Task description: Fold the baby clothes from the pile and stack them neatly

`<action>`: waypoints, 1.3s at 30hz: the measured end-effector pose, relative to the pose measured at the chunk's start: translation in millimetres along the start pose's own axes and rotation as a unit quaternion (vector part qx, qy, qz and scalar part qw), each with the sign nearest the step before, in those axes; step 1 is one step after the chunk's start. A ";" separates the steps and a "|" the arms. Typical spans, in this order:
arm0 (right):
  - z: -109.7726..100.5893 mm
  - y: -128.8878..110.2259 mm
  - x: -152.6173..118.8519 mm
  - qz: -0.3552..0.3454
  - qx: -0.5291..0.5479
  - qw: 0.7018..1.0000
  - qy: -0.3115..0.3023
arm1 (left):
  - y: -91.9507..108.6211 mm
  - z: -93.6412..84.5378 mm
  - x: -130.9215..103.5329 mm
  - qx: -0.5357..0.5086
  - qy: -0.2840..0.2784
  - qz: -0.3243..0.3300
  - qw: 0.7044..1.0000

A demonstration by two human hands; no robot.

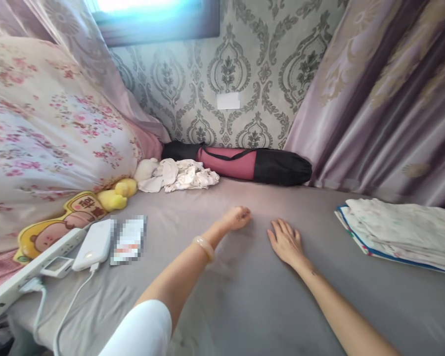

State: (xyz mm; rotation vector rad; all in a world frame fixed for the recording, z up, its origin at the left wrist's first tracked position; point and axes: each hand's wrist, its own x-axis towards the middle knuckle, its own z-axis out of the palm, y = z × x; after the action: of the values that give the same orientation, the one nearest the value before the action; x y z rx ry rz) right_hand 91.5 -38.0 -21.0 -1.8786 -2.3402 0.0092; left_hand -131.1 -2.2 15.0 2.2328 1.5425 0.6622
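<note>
My left hand [238, 217], with a pale bangle [204, 248] on its forearm, is over the middle of the grey sheet [244, 306]. Its fingers are curled in, and whatever they hold, if anything, is hidden. My right hand [286, 242] lies on the sheet just to the right, palm down with the fingers spread and nothing in them. A narrow strip of sheet separates the two hands.
Folded pale cloths [408, 232] lie at the right. A crumpled cloth pile [187, 175] and a long red and black bag [230, 163] lie along the wall. At left are a power strip [33, 269], a white power bank [94, 244] with a cable, and plush toys [113, 198].
</note>
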 end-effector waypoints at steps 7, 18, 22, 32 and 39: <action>5.0 -3.0 -1.6 -0.008 -0.017 0.999 0.033 | -95.8 -81.7 21.7 0.055 0.194 -0.175 0.964; 4.3 -3.7 -2.6 -0.008 -0.009 0.998 0.055 | -149.1 -107.6 50.1 0.091 0.166 -0.199 0.962; 1.9 -5.3 -3.8 -0.005 -0.007 0.998 0.057 | -139.3 -92.9 41.2 0.097 0.143 -0.210 0.962; -0.4 -5.7 -5.9 -0.008 -0.005 0.998 0.065 | -83.5 -64.6 -2.9 0.085 0.103 -0.282 0.950; 5.3 -2.6 -4.0 -0.017 0.026 0.996 0.078 | -28.3 -39.6 -30.8 0.095 0.075 -0.094 0.988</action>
State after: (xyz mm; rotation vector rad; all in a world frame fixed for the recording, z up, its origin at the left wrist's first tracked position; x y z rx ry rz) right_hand 89.2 -42.0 -26.3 -1.7491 -2.2451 -0.0778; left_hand -184.3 -20.5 27.5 2.1734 1.9370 0.6653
